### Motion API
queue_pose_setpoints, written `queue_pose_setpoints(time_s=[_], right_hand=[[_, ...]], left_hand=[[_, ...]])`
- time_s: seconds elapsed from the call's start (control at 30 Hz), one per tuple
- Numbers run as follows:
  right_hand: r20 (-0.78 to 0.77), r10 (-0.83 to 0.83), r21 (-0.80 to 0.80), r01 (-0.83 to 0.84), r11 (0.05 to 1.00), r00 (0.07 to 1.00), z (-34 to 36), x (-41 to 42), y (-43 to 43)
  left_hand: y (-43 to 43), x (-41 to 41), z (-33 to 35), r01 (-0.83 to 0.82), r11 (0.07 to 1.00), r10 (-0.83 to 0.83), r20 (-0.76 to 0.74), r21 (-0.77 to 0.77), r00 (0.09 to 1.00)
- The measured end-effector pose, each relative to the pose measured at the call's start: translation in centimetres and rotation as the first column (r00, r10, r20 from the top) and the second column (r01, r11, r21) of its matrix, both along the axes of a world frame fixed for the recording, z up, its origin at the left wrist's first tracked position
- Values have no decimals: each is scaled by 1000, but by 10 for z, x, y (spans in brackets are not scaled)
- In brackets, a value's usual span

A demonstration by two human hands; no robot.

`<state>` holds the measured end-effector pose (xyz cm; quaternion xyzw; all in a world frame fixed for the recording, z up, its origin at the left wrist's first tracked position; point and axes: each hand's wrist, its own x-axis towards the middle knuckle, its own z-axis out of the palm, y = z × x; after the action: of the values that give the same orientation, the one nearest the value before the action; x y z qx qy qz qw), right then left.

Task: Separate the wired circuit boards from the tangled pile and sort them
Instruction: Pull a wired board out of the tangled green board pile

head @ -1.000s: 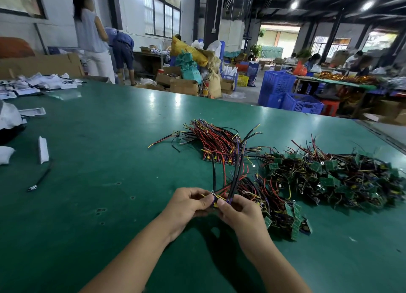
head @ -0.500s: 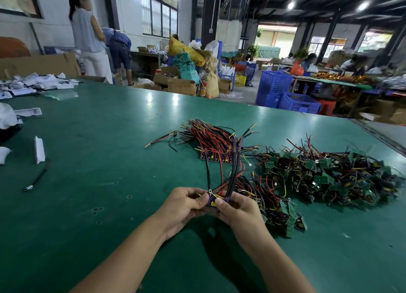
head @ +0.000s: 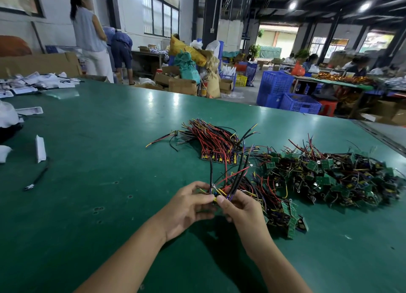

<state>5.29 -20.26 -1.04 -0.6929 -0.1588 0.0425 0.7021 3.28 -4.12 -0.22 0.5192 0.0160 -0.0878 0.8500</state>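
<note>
Hands: left hand (head: 186,207) and right hand (head: 241,207) both pinch one wired board (head: 219,193). Around: tangled pile (head: 329,178) at two o'clock, aligned bundle (head: 217,143) at twelve, white scrap (head: 40,149) at nine.

Single view, head-worn, wide-angle. Faces forward and down across the green bench (head: 92,165) from its near side. Left hand (head: 186,205) and right hand (head: 243,209) sit close under the lens, lower centre. The workshop hall fills the upper frame, far off.
</note>
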Motion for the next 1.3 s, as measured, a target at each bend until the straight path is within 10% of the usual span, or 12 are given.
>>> queue_pose_setpoints(time_s=[0.17, 0.37, 0.8, 1.07, 1.3], right_hand=[[41, 139, -41, -137, 990, 989, -2, 0, 0], [36, -211, -66, 213, 975, 977, -7, 2, 4], [67, -260, -57, 264, 963, 963, -11, 1, 8], [130, -5, 19, 3, 1000, 992, -8, 2, 6], [-85, -85, 204, 101, 974, 993, -1, 0, 10]], left_hand=[[-6, 0, -2, -139, 990, 139, -26, 26, 990], [-6, 5, -5, -322, 946, 321, 25, 36, 947], [-9, 7, -11, -469, 833, 421, 215, 292, 881], [-9, 10, -8, -424, 902, 418, 87, 79, 904], [-11, 6, -7, -310, 950, 304, 122, 31, 945]])
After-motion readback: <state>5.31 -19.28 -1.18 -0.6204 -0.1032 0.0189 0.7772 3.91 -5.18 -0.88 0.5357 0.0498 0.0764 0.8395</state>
